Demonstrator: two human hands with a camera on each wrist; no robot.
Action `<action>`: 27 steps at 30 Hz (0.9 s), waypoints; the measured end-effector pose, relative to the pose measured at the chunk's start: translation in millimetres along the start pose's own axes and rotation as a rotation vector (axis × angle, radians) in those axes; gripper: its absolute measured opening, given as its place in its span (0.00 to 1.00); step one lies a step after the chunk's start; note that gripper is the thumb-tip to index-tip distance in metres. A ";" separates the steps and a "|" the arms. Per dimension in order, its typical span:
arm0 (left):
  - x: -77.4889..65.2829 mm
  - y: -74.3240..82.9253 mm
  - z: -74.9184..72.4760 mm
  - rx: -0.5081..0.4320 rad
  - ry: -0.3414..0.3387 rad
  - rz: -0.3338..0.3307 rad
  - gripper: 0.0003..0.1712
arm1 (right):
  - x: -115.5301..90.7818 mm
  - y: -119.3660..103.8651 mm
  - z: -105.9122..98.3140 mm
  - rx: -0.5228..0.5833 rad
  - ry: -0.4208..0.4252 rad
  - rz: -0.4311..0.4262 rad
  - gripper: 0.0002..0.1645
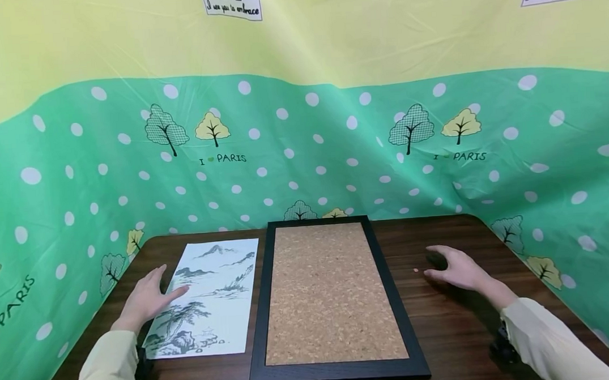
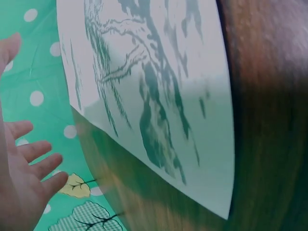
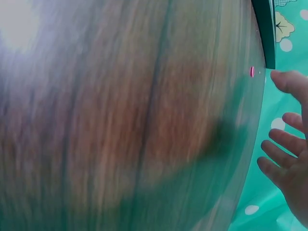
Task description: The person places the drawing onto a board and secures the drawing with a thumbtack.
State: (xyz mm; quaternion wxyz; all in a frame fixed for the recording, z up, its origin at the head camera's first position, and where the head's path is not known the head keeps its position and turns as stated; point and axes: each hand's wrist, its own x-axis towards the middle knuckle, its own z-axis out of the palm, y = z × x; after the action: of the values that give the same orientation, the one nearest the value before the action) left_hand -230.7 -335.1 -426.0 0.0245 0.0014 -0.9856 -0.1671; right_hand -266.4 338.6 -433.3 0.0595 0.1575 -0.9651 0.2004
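Note:
A white sheet [image 1: 233, 312] printed with a grey-green ink landscape lies on the table's left side. My left hand [image 1: 147, 298] hovers by its left edge, thumb extended over the print and fingers spread, holding nothing. To the sheet's right lies a cork board [image 1: 329, 291] with a black frame [image 1: 338, 372]. Right of the board, a small pink piece [image 1: 416, 270] rests on the wood, too small to make out in kind. My right hand [image 1: 458, 268] is just beside it, thumb and fingers apart, with nothing between them. The same pink piece [image 3: 252, 71] shows beyond the thumb in the right wrist view.
The dark wooden table [image 1: 454, 342] has rounded far corners. Behind and around it hangs a green and yellow cloth [image 1: 312, 133] with white dots and printed trees. The sheet and the framed board lie side by side, a narrow strip of wood between them.

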 end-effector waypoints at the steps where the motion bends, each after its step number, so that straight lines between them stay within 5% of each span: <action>1: -0.8 -1.3 -1.1 -0.010 -0.010 -0.011 0.59 | 0.2 -0.5 0.8 0.021 0.005 -0.001 0.37; 14: -1.8 -16.2 -0.2 -0.084 -0.083 -0.128 0.54 | 5.5 -11.5 15.9 0.226 -0.007 0.072 0.16; 27: 0.6 -12.7 3.6 -0.105 -0.108 -0.194 0.52 | 8.3 -18.8 23.9 0.187 0.042 0.086 0.06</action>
State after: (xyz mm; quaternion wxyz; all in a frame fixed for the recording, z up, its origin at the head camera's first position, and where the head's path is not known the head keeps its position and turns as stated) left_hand -231.6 -346.0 -433.6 -0.0450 0.0866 -0.9706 -0.2198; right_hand -269.4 310.2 -446.8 0.0563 0.1166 -0.9467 0.2950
